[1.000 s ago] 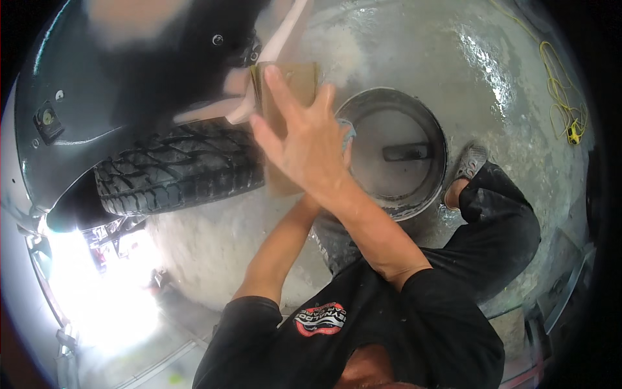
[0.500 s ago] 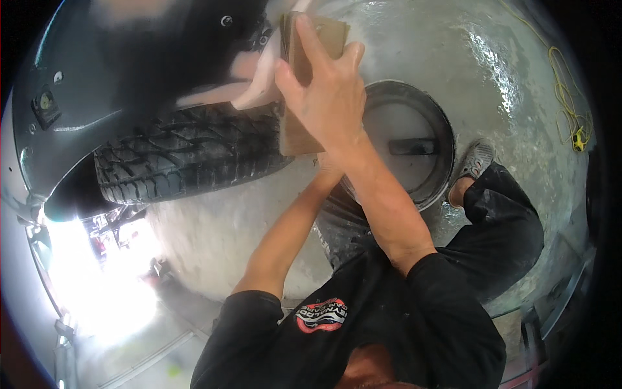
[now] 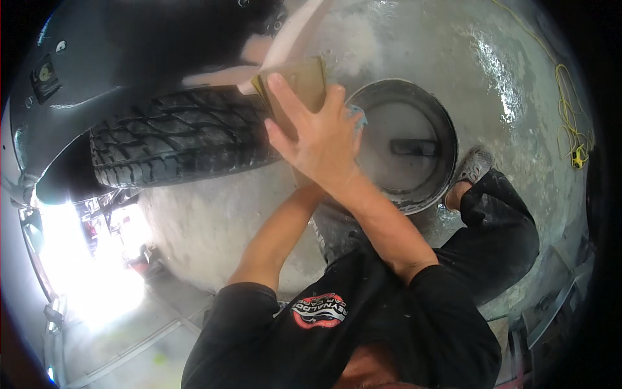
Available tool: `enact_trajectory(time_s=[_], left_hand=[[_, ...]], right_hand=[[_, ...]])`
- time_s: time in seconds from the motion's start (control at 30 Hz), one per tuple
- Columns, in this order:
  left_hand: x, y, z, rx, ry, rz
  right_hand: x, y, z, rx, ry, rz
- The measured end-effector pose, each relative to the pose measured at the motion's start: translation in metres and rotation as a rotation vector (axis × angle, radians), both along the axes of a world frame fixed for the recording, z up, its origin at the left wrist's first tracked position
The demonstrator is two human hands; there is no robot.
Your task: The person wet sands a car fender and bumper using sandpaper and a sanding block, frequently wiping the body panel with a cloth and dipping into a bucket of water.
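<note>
My right hand [image 3: 317,142] grips a tan, paper-faced sanding block [image 3: 304,78], with the fingers spread over its face and side. The block's upper end lies by the edge of a black car body panel [image 3: 162,52], next to its pale pinkish bare patch [image 3: 291,35]. My left forearm [image 3: 272,243] crosses beneath the right wrist, and my left hand is hidden behind the right hand and block. A bit of blue cloth [image 3: 357,117] shows beside the right hand's fingers; which hand holds it is unclear.
A black-treaded tire [image 3: 181,139] sits under the panel. Right of my hands stands a round bucket [image 3: 447,129] of cloudy water with a dark rectangular block [image 3: 413,147] inside. A yellow cord [image 3: 567,117] lies on the wet concrete floor [image 3: 518,194] at far right.
My right hand and the sanding block have moved down and slightly left, nearer to me. More of the pinkish patch shows above the block, and the blue cloth has come into sight.
</note>
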State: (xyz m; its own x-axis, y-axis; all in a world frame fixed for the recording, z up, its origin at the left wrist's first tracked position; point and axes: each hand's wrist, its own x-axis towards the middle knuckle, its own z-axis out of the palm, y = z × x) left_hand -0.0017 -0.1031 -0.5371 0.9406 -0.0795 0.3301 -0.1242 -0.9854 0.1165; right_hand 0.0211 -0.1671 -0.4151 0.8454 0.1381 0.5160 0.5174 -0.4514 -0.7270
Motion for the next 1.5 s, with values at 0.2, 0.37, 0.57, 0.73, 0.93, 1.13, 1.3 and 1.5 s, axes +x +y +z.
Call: enact_trajectory(time_s=[0.2,0.37,0.57,0.73,0.93,1.13,1.3,1.5], left_hand=[[-0.002,-0.002,-0.016,-0.240,0.017,0.033],[0.001,0.005,-0.053,-0.499,-0.132,-0.087],[-0.004,-0.001,-0.020,-0.137,0.034,0.007],[-0.009,0.018,-0.059,-0.640,0.204,-0.019],[-0.006,-0.008,-0.025,-0.228,0.098,0.040],[0.003,-0.010,-0.031,-0.140,0.198,0.109],[-0.003,0.008,-0.018,-0.191,0.117,0.037],[-0.002,-0.010,-0.035,-0.416,0.132,0.033]], right_hand=[[0.002,0.003,-0.008,0.169,0.020,-0.011],[0.048,-0.006,0.015,0.189,0.176,-0.055],[0.014,-0.004,0.006,0.202,0.142,-0.023],[0.095,-0.017,0.024,0.285,0.328,-0.189],[0.022,-0.002,-0.009,0.317,0.100,-0.041],[0.109,-0.027,0.012,0.253,0.253,-0.240],[0.014,-0.003,0.013,0.212,0.030,0.041],[0.077,-0.025,0.002,0.300,0.247,-0.117]])
